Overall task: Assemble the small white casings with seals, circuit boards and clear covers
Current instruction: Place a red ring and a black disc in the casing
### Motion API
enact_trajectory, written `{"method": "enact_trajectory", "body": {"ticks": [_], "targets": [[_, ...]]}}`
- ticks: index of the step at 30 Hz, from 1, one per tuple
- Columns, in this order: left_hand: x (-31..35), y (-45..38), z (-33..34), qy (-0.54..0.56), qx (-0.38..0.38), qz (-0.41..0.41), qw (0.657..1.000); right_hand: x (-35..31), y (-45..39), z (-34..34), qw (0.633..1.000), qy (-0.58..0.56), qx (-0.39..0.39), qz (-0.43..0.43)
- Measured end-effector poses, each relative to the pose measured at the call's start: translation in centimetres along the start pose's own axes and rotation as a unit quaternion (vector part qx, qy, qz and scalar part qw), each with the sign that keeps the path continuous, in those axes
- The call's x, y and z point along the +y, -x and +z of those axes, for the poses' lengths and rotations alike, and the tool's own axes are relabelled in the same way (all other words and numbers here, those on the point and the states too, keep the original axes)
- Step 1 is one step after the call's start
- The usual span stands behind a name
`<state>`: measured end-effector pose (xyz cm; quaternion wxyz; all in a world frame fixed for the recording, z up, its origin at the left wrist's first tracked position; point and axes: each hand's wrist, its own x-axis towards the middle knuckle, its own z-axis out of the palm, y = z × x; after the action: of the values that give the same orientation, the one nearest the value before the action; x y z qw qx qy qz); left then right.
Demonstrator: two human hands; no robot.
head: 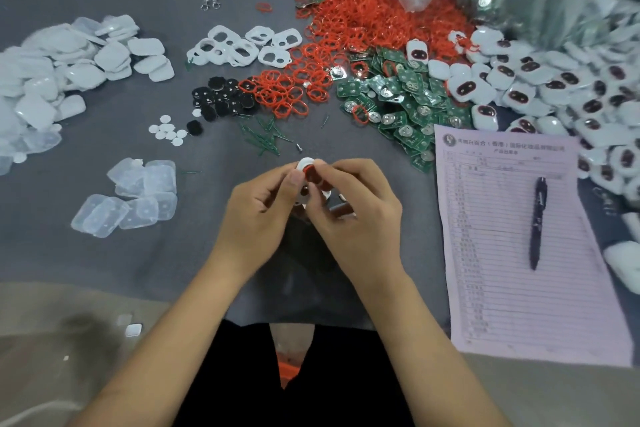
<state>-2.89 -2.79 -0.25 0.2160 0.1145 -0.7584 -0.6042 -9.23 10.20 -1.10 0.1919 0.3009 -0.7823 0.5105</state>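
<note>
Both my hands, left hand (pixel 258 208) and right hand (pixel 356 208), pinch a white casing (pixel 304 165), fingers seating its red seal (pixel 313 177); next, I judge, a circuit board (pixel 410 107).

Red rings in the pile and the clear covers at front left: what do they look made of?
Red rings: likely soft rubber or silicone; thin matte loops that lie bent and tangled. Clear covers: likely thin moulded plastic; translucent, glossy, with the grey table showing through.

Matt grey cloth table cover (pixel 86 149), glossy white plastic casings (pixel 540 80), paper form (pixel 502 236)
</note>
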Motion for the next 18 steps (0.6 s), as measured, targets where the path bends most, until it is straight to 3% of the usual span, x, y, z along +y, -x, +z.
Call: {"method": "enact_trajectory", "body": {"ticks": [6,18], "targets": [[-0.25,0.36,-0.28,0.060,-0.024,-0.003,0.998,-0.25,-0.17,-0.09,1.000,0.020,0.004,-0.010],[-0.58,0.38,-0.72,0.034,-0.044,-0.021,0.998,-0.61,-0.14,0.18,0.998,0.060,-0.018,-0.032]]}}
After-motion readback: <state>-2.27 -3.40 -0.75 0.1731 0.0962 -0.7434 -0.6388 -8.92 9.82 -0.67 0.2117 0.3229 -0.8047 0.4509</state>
